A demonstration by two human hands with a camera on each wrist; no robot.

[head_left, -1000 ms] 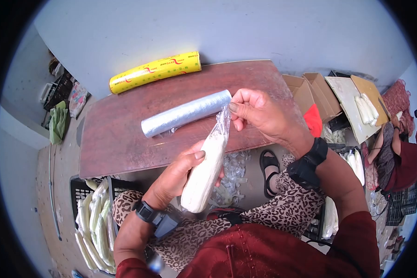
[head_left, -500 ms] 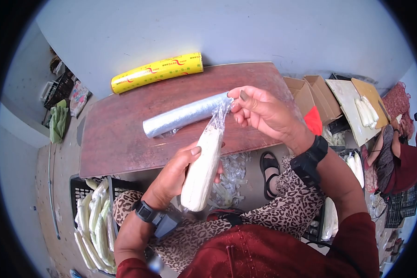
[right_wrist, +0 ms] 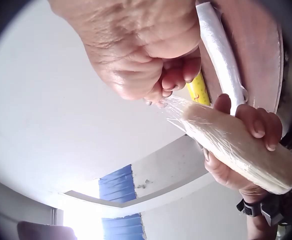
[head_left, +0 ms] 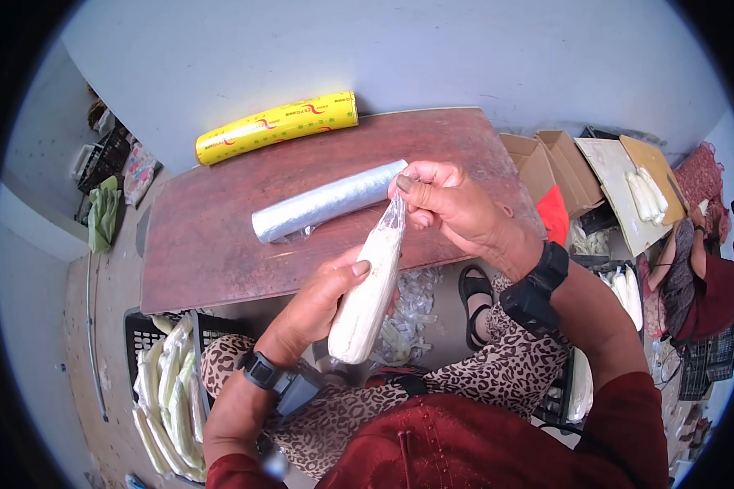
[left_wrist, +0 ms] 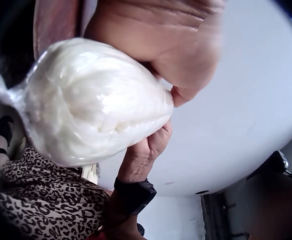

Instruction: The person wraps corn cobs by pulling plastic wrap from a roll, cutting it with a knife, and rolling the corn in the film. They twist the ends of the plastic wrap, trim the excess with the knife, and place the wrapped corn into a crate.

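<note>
My left hand (head_left: 322,297) grips a thick, long white vegetable (head_left: 365,314) wrapped in clear cling film. The wrapped piece tilts, its far end pointing at the table. Beyond that end the film draws into a narrow tail (head_left: 396,213), pinched between thumb and fingers of my right hand (head_left: 457,204). In the left wrist view the near end of the vegetable (left_wrist: 101,102) shows rounded under shiny film. Stretched film strands (right_wrist: 176,106) run to my right fingertips in the right wrist view. Just behind my right hand lies a roll of cling film (head_left: 326,202) on the table.
A yellow printed roll (head_left: 277,128) lies at the back of the brown table (head_left: 196,261). Crates of long pale vegetables (head_left: 167,399) stand low on the left and right. Cardboard boxes (head_left: 559,171) and another person (head_left: 701,277) are at right. Scraps of plastic (head_left: 412,306) lie below the table.
My right fingers loosened half a second ago with the film spread wider; now they pinch it again, gathered narrower. The vegetable has shifted slightly right in my left hand's grip.
</note>
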